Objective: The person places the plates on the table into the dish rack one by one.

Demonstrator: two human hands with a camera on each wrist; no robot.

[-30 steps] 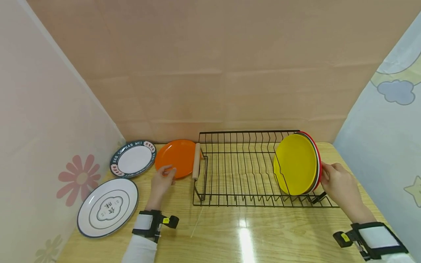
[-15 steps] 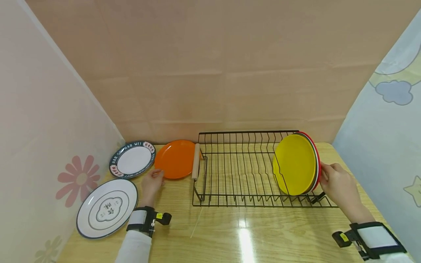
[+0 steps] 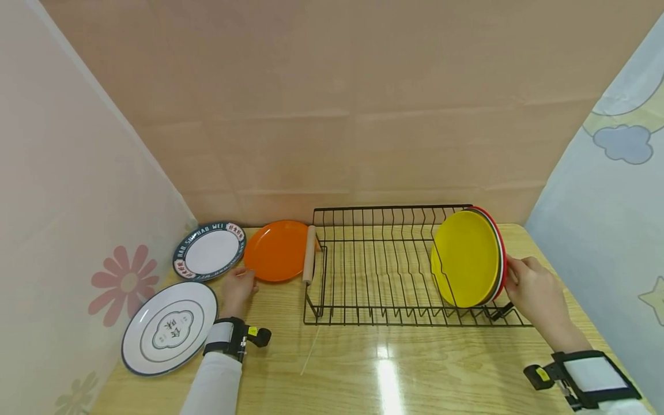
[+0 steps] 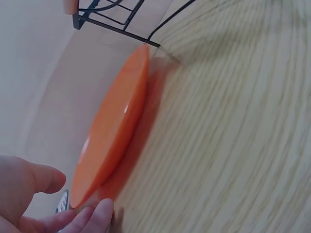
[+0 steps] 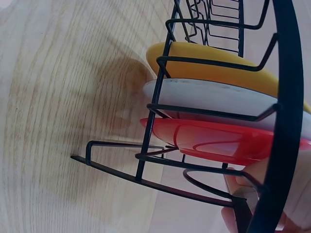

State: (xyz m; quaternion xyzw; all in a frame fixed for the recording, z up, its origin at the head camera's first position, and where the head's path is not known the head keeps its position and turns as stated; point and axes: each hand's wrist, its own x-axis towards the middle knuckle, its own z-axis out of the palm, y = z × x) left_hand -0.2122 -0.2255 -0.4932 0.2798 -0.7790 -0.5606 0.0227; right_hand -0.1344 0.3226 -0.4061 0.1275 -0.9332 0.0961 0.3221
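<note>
An orange plate (image 3: 277, 251) lies on the table left of a black wire dish rack (image 3: 363, 308). My left hand (image 3: 238, 291) is at the plate's near left rim. In the left wrist view its fingertips (image 4: 103, 213) reach low beside the rim, while the thumb (image 4: 48, 179) stays apart above. My right hand (image 3: 536, 294) holds the rack's right end, fingers curled around what looks like its handle, mostly hidden. Close by, a yellow plate (image 3: 464, 259), a white plate (image 5: 209, 97) and a red plate (image 5: 214, 138) stand upright in the slots.
Two more plates lie at the left: a dark-rimmed white plate (image 3: 210, 251) behind and a larger white plate (image 3: 171, 328) in front. A wooden handle (image 3: 309, 255) tops the rack's left end. Papered walls stand at the back and both sides.
My left hand has moved left from over the front of the orange plate to its near left rim. The right hand and the racked plates keep their places.
</note>
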